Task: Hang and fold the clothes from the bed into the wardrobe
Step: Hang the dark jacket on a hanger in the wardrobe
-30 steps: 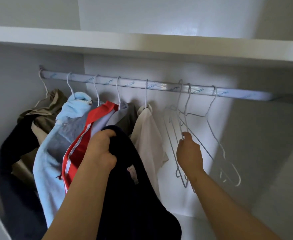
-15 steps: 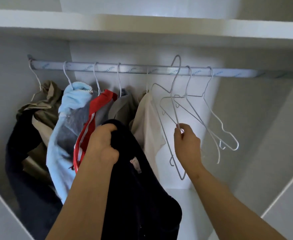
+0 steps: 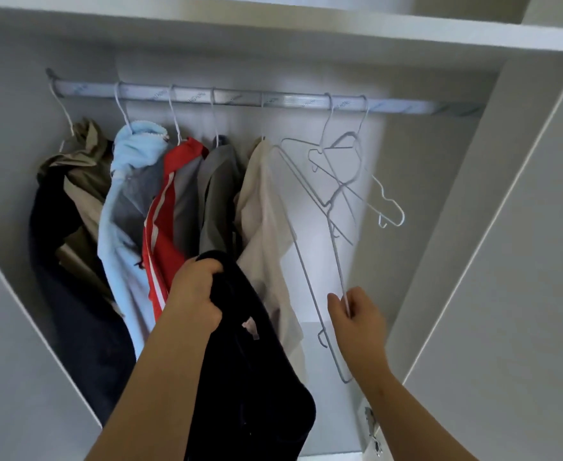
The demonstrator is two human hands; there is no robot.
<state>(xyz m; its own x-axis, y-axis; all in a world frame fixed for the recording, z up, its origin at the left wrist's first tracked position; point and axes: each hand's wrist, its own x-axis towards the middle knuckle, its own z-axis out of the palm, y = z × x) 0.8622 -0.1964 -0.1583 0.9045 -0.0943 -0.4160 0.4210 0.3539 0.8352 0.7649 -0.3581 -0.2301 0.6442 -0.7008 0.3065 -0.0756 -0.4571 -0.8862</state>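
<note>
My left hand [image 3: 195, 296] grips a dark navy garment [image 3: 250, 377] that hangs down in front of the wardrobe. My right hand [image 3: 356, 317] pinches the wire of a white wire hanger [image 3: 306, 261], which is off the rail and tilted, its hook pointing up toward the other hangers. Two more empty wire hangers [image 3: 356, 168] hang on the wardrobe rail [image 3: 273, 101]. Left of them hang several clothes: a cream shirt [image 3: 267, 227], a grey one [image 3: 217, 194], a red and white one [image 3: 164, 227], a light blue one [image 3: 124, 207] and an olive and dark one [image 3: 70, 181].
A white shelf [image 3: 306, 31] runs above the rail. The wardrobe's right side panel [image 3: 456, 227] and open door [image 3: 522, 294] stand at the right, with a metal hinge [image 3: 373, 430] low down. The left panel [image 3: 14, 327] is at the lower left.
My right hand has lifted one wire hanger off the rail and drawn it down and toward me. The left hand, still gripping the dark garment, has dropped lower. The view has tilted down.
</note>
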